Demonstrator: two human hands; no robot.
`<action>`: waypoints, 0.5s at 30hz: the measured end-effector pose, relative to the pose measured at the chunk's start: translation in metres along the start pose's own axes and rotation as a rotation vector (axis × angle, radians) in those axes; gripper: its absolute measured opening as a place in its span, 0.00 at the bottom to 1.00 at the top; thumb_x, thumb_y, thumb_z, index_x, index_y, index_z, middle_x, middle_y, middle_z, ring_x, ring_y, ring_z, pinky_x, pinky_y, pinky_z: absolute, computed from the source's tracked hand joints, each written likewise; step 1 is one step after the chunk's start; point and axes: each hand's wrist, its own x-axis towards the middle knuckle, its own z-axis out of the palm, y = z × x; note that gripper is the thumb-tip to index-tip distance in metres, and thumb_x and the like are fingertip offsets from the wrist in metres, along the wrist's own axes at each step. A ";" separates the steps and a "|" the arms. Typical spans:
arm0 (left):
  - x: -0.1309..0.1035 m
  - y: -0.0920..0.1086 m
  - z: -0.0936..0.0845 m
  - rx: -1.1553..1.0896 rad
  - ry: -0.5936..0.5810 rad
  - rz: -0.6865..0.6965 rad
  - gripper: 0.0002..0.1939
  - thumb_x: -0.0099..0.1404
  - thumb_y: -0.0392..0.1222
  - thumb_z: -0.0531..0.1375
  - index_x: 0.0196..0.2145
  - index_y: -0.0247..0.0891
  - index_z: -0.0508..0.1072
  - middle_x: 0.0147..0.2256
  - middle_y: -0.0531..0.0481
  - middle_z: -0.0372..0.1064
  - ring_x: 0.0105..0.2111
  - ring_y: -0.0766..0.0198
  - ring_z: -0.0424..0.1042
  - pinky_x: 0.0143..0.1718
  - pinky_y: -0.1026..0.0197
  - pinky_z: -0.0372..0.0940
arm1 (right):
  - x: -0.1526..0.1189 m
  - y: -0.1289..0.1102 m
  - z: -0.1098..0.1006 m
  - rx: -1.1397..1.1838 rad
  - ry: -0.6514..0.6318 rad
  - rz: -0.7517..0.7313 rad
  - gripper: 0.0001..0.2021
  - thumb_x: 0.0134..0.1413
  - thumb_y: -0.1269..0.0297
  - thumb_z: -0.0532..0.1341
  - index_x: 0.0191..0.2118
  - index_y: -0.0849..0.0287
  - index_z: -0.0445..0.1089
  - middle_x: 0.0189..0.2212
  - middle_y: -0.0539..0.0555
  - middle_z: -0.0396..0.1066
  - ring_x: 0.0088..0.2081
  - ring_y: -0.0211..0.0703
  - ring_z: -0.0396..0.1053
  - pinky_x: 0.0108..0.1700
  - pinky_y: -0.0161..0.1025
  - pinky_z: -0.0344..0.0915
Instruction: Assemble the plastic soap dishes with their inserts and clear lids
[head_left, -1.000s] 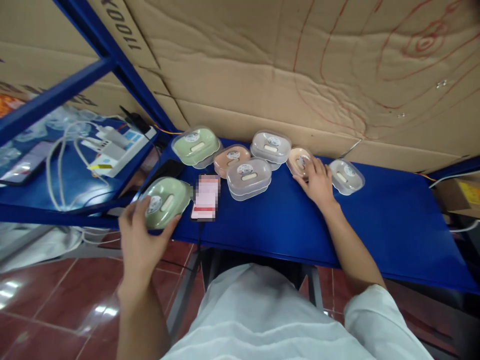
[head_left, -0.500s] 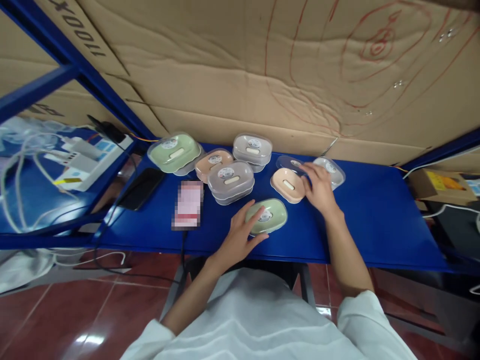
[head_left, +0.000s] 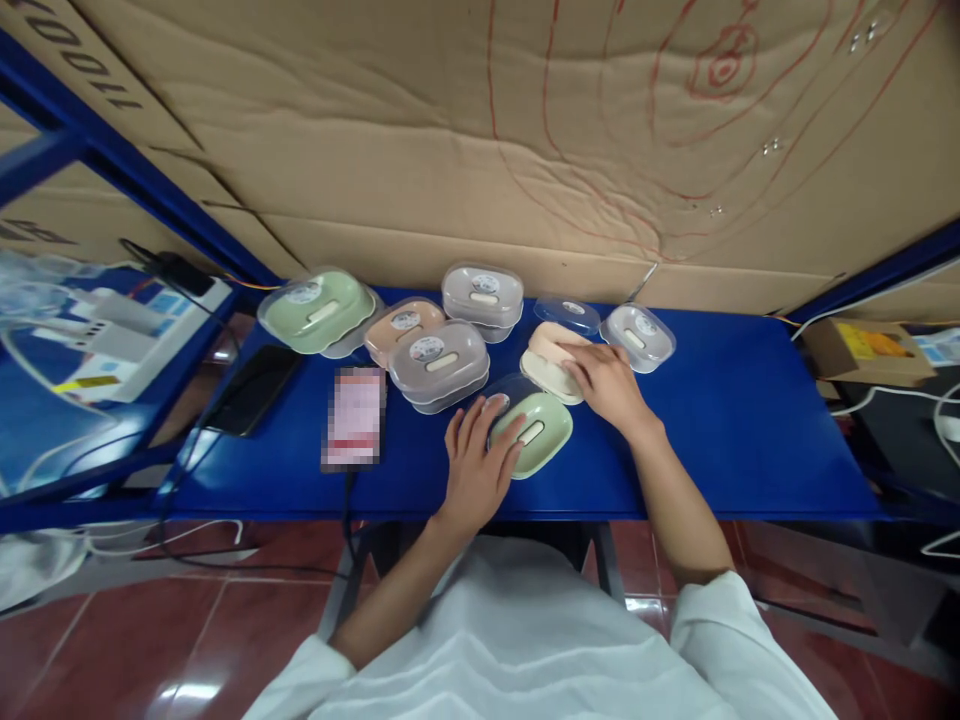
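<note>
In the head view, the green dish [head_left: 553,440] lies on the blue bench [head_left: 735,430]. At its left edge, the left hand [head_left: 475,468] spreads its grip over dish and clear lid [head_left: 496,404]. Beyond the dish, the right hand [head_left: 611,385] grips the peach insert [head_left: 552,342], partly over a cream base [head_left: 538,373].

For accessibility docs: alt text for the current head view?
Right hand holds a peach tray over a cream base; left hand touches a green tray and clear lid. Around them on a blue table are lidded boxes and a phone, screen pixelated.
</note>
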 end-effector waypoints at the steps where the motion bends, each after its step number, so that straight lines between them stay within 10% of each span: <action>1: -0.003 0.005 0.000 0.022 0.020 0.032 0.15 0.77 0.42 0.58 0.58 0.48 0.78 0.62 0.41 0.72 0.65 0.47 0.68 0.65 0.41 0.57 | 0.001 0.000 -0.001 -0.031 0.059 0.026 0.21 0.77 0.61 0.50 0.65 0.56 0.71 0.62 0.60 0.75 0.62 0.58 0.69 0.63 0.56 0.58; 8: -0.014 0.029 0.003 0.145 -0.212 -0.004 0.20 0.76 0.49 0.61 0.62 0.44 0.74 0.62 0.42 0.74 0.57 0.44 0.72 0.53 0.43 0.61 | -0.007 -0.003 -0.014 -0.029 0.044 -0.015 0.21 0.78 0.55 0.48 0.56 0.54 0.77 0.53 0.58 0.79 0.55 0.56 0.73 0.59 0.51 0.62; 15: -0.006 0.030 -0.001 -0.005 -0.226 0.016 0.16 0.78 0.44 0.58 0.59 0.42 0.76 0.62 0.44 0.75 0.59 0.45 0.70 0.54 0.41 0.59 | -0.011 0.068 -0.018 -0.193 0.110 0.314 0.27 0.71 0.52 0.58 0.69 0.58 0.66 0.67 0.69 0.66 0.67 0.69 0.61 0.64 0.67 0.57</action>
